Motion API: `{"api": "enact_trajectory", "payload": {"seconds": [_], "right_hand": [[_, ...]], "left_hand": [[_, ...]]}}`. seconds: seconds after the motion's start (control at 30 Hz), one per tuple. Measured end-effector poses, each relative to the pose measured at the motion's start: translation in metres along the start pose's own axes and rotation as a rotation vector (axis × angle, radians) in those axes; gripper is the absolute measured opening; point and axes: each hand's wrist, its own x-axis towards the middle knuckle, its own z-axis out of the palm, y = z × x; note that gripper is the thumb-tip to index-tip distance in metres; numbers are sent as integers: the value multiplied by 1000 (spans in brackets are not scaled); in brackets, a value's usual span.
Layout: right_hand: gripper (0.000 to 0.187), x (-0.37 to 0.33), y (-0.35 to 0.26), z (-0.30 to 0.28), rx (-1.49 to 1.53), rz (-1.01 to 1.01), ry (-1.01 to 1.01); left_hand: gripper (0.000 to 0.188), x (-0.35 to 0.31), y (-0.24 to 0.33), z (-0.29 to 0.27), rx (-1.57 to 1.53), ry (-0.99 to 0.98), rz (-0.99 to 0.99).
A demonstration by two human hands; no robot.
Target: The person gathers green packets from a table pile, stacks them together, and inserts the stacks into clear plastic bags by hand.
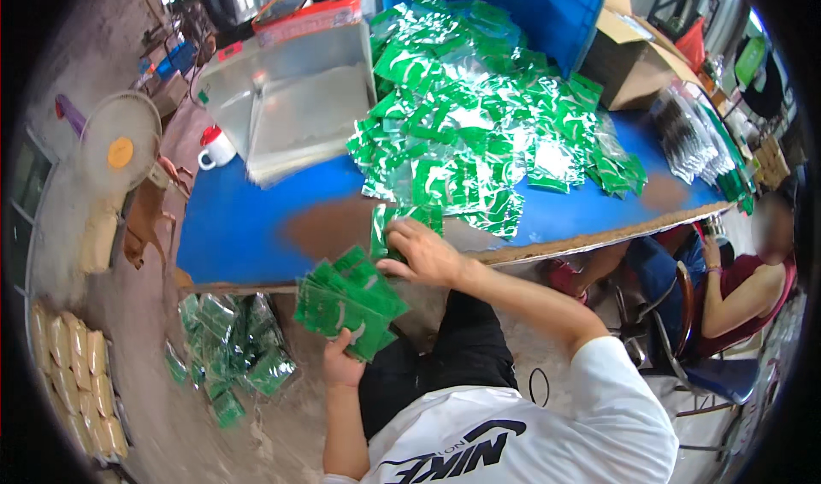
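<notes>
Gripping a fanned stack of flat green packets [351,306] below the blue tabletop [248,227] edge, the left hand [340,363] is clasping it while the right hand [425,253] is pinching one packet [402,221] at that edge, beneath the green pile [479,116].

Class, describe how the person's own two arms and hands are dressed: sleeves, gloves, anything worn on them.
Both forearms are bare. The left hand and right hand wear no gloves. No watch, ring or band shows on either. The right arm comes out of a short white T-shirt sleeve; the shirt has black lettering across it.
</notes>
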Motion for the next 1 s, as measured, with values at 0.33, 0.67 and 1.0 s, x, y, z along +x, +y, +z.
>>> {"api": "enact_trajectory", "payload": {"seconds": [0.33,0.67,1.0], "right_hand": [[47,20,15,-21,18,402,254],[30,-33,-32,-31,512,279,-183],[66,-30,12,-40,-144,-15,-237]], "left_hand": [[54,17,-13,40,177,-9,17],[55,10,-11,18,45,-17,-66],[63,7,-13,-17,-3,-54,-56]]}}
